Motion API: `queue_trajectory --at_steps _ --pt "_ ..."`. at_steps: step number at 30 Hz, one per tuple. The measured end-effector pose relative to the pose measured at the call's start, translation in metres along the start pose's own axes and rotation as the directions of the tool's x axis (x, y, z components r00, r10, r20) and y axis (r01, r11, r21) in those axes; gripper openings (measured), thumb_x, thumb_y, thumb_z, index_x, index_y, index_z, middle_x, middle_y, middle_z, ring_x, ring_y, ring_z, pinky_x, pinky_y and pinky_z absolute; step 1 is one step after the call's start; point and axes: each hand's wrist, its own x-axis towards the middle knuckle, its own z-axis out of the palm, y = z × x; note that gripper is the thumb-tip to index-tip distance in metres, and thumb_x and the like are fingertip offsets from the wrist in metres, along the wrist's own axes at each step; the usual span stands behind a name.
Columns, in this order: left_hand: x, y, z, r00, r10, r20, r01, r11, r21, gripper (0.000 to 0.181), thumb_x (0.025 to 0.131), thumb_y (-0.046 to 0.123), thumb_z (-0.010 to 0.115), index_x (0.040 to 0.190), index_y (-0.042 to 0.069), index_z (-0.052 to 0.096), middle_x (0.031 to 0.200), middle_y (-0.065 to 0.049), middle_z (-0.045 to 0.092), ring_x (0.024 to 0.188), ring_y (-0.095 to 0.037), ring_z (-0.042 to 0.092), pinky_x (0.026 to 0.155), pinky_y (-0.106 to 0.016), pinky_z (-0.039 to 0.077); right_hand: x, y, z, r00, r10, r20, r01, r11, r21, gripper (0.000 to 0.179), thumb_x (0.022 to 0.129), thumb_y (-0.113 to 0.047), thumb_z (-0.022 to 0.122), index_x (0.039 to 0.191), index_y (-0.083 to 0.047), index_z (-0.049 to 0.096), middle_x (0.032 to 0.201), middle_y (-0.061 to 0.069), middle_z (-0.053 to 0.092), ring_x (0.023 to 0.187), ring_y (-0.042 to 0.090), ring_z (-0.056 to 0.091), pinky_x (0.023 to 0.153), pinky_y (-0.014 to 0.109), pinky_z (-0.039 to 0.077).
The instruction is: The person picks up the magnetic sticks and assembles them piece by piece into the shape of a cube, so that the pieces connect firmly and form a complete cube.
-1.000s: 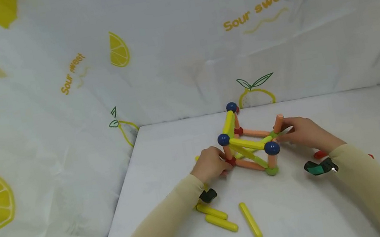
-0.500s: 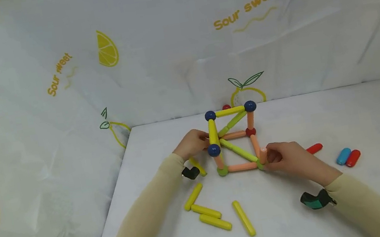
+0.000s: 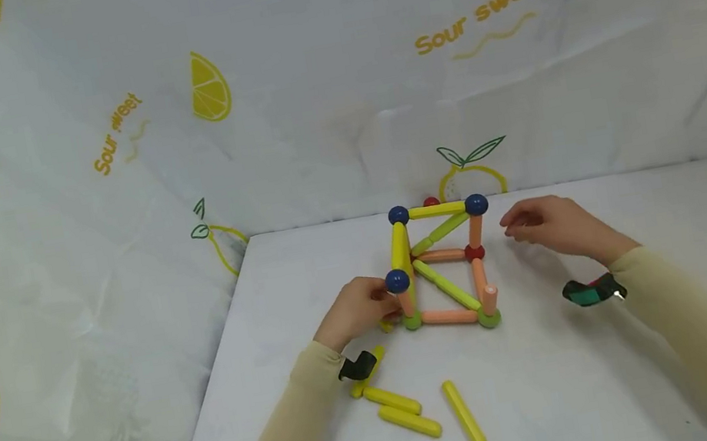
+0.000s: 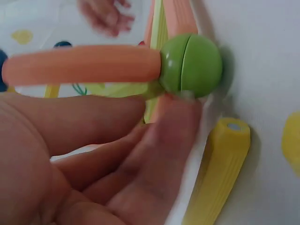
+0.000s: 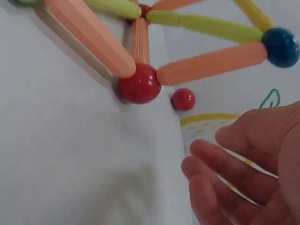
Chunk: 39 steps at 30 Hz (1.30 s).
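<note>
A box-shaped frame of magnetic building sticks and balls (image 3: 436, 210) stands on the white table. Blue balls (image 3: 397, 281) cap three of its upright orange posts; the front-right post (image 3: 490, 299) has no ball on top. My left hand (image 3: 354, 310) is at the front-left corner. In the left wrist view a fingertip overlaps the lower edge of the green ball (image 4: 192, 65) there, and the fingers lie loosely beside the orange post (image 4: 84, 64). To the right of the frame, apart from it, my right hand (image 3: 558, 225) holds nothing, fingers relaxed near the back red corner ball (image 5: 139, 84).
Several loose yellow sticks (image 3: 410, 422) lie on the table (image 3: 567, 403) in front of the frame, one more beside my left fingers (image 4: 220, 168). A loose red ball (image 5: 183, 99) sits behind the frame, by the lemon-print cloth (image 3: 301, 159).
The frame has turned, bringing its uncapped post from back right to front right. My right hand has let go of that corner and drawn away; my left has come to the front-left corner.
</note>
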Motion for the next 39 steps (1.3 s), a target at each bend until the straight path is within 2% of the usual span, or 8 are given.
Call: queue_trajectory --at_steps 4,12,21,24,28,32,35,39 --pt "-0.009 0.003 0.008 0.999 -0.010 0.031 0.008 0.999 0.049 0.015 0.100 0.022 0.076 0.110 0.013 0.082 0.100 -0.001 0.079 0.082 -0.014 0.067 0.074 -0.028 0.052 0.043 0.004 -0.005 0.999 -0.048 0.010 0.048 0.998 0.030 0.036 0.109 -0.019 0.062 0.142 -0.003 0.064 0.136 0.024 0.070 0.121 0.041 0.068 0.099 0.051 0.062" --pt "-0.014 0.000 0.016 0.994 -0.068 0.080 0.070 0.997 -0.021 0.006 0.096 0.019 0.080 0.100 0.015 0.081 0.089 0.006 0.077 0.079 -0.013 0.068 0.071 -0.027 0.052 0.105 0.000 0.004 0.981 -0.185 0.062 0.189 0.980 -0.067 0.040 0.106 -0.007 0.064 0.145 -0.005 0.065 0.148 0.024 0.063 0.130 0.048 0.062 0.110 0.065 0.051" --pt "-0.006 0.001 0.010 0.994 -0.059 0.092 0.061 0.998 -0.022 0.008 0.092 0.016 0.086 0.095 0.020 0.080 0.090 0.008 0.077 0.084 -0.012 0.067 0.079 -0.029 0.053 0.136 -0.019 0.002 0.943 -0.292 0.161 0.317 0.934 -0.165 0.051 0.103 -0.006 0.069 0.153 -0.006 0.060 0.146 0.025 0.065 0.122 0.044 0.069 0.107 0.060 0.056" --pt "-0.002 0.002 0.008 0.995 -0.055 0.083 0.055 0.998 -0.008 0.013 0.088 0.015 0.089 0.094 0.021 0.080 0.089 0.009 0.076 0.085 -0.012 0.067 0.081 -0.029 0.053 0.143 -0.023 0.001 0.930 -0.324 0.172 0.353 0.919 -0.177 0.042 0.101 -0.003 0.069 0.142 -0.005 0.067 0.136 0.023 0.070 0.119 0.042 0.069 0.106 0.059 0.056" --pt "-0.003 0.005 0.009 0.995 -0.049 0.087 0.048 0.999 0.012 0.015 0.086 0.014 0.091 0.093 0.021 0.079 0.087 0.010 0.076 0.084 -0.010 0.067 0.080 -0.027 0.053 0.134 -0.021 -0.001 0.927 -0.335 0.167 0.359 0.922 -0.145 0.027 0.095 0.003 0.074 0.121 -0.002 0.071 0.122 0.019 0.074 0.114 0.039 0.069 0.105 0.059 0.056" --pt "-0.005 0.008 0.008 0.996 -0.042 0.080 0.041 0.999 0.022 0.017 0.085 0.014 0.092 0.094 0.019 0.078 0.087 0.009 0.075 0.082 -0.011 0.066 0.076 -0.026 0.051 0.118 -0.015 -0.009 0.943 -0.291 0.159 0.315 0.936 -0.155 0.029 0.096 0.005 0.071 0.125 -0.002 0.070 0.126 0.020 0.073 0.119 0.041 0.067 0.108 0.063 0.054" --pt "-0.005 0.008 0.008 0.996 -0.034 0.079 0.033 0.999 0.017 0.017 0.085 0.014 0.092 0.094 0.019 0.078 0.088 0.008 0.074 0.082 -0.012 0.065 0.075 -0.027 0.051 0.094 -0.011 -0.019 0.969 -0.219 0.116 0.237 0.957 -0.170 0.031 0.102 -0.005 0.070 0.133 -0.004 0.071 0.130 0.020 0.073 0.119 0.039 0.066 0.105 0.062 0.055" --pt "-0.004 0.007 0.008 0.997 -0.016 0.078 0.014 1.000 0.018 0.017 0.086 0.015 0.092 0.095 0.020 0.078 0.089 0.008 0.074 0.083 -0.012 0.065 0.076 -0.027 0.052 0.044 -0.011 -0.032 0.990 -0.144 0.008 0.143 0.980 -0.140 0.039 0.103 -0.028 0.077 0.136 -0.010 0.070 0.127 0.016 0.074 0.116 0.036 0.069 0.092 0.051 0.061"
